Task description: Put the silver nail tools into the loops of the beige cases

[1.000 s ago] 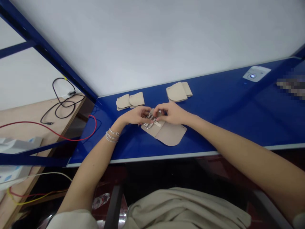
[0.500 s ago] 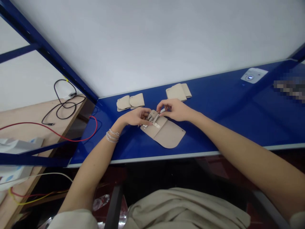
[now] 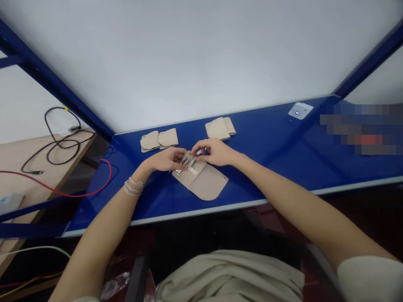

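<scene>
An open beige pouch (image 3: 203, 184) lies flat on the blue table (image 3: 277, 163), its flap spread toward me. Small metal tools (image 3: 188, 162) sit in its upper half. My left hand (image 3: 165, 159) rests on the pouch's left edge, fingers curled by the tools. My right hand (image 3: 214, 152) pinches the upper end of one metal tool above the pouch. Silver bracelets (image 3: 132, 187) circle my left wrist.
Two closed beige pouches (image 3: 159, 139) lie behind at the left and a stacked pair (image 3: 219, 128) at the back middle. A small white device (image 3: 300, 110) with a blue light sits far right. Black and red cables (image 3: 59, 144) run over the wooden bench at left.
The view has swung right, so everything sits further left in frame. My right hand lifted off the pouch's middle and now pinches a tool at its top; the left hand stays at the edge.
</scene>
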A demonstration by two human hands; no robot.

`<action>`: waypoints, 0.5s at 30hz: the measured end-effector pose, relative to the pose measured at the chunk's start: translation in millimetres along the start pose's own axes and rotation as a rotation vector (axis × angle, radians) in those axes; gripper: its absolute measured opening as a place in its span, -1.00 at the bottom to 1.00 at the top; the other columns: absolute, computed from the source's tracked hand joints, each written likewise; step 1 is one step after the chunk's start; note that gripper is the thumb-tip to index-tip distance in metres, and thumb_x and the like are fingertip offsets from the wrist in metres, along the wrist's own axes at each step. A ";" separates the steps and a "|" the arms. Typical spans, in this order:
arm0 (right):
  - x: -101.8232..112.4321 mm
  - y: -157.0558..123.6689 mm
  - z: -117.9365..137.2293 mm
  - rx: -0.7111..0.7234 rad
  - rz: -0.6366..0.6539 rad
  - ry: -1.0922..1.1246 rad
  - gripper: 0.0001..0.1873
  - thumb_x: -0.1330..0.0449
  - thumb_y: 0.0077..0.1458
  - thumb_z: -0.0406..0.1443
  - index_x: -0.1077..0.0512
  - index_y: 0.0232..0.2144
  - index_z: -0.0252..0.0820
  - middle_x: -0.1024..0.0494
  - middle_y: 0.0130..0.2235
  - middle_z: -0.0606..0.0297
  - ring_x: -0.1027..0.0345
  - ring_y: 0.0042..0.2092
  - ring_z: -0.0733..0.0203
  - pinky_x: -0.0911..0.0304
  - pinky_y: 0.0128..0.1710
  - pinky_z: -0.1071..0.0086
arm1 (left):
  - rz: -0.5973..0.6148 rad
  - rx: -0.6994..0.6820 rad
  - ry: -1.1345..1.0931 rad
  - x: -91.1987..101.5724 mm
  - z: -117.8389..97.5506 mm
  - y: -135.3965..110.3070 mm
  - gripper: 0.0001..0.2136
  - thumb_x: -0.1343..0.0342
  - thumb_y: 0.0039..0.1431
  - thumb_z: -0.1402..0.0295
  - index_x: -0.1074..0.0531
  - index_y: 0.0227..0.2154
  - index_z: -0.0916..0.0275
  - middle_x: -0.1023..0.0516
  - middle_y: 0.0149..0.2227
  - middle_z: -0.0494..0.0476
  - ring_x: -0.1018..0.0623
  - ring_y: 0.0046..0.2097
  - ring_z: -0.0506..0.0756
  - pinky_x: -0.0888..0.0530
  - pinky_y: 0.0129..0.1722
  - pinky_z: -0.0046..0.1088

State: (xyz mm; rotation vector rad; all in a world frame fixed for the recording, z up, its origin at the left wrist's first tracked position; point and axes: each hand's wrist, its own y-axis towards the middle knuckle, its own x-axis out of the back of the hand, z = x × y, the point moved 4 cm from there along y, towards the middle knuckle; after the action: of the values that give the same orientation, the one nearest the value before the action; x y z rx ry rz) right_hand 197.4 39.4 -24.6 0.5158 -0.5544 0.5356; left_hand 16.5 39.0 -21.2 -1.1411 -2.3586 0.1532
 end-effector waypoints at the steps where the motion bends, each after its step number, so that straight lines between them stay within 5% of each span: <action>1: -0.2 0.0 -1.0 -0.004 0.000 -0.001 -0.77 -0.28 -0.01 -0.34 -0.57 -0.23 -0.20 -0.65 -0.18 0.23 -0.37 -0.28 0.25 -0.24 -0.25 0.36 | -0.004 0.000 0.005 0.1 0.7 0.5 -0.63 -0.33 -0.01 0.27 -0.40 -0.18 0.33 -0.41 -0.47 -0.05 -0.36 -0.52 -0.08 -0.31 -0.59 -0.60; 15: -2.1 -1.1 -0.2 -0.013 0.010 0.014 -0.75 -0.29 -0.05 -0.33 -0.57 -0.24 -0.21 -0.63 -0.20 0.23 -0.30 -0.34 0.29 -0.17 -0.35 0.40 | -0.014 -0.036 0.082 0.7 4.3 2.8 -0.58 -0.31 0.04 0.13 -0.41 -0.16 0.33 -0.47 -0.40 0.02 -0.38 -0.49 -0.07 -0.30 -0.57 -0.58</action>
State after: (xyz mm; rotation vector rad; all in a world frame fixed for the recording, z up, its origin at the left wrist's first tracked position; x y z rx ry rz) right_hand 196.6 38.0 -26.4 0.4971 -0.5470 0.5450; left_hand 16.0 41.9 -25.5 -1.1252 -2.3049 0.0580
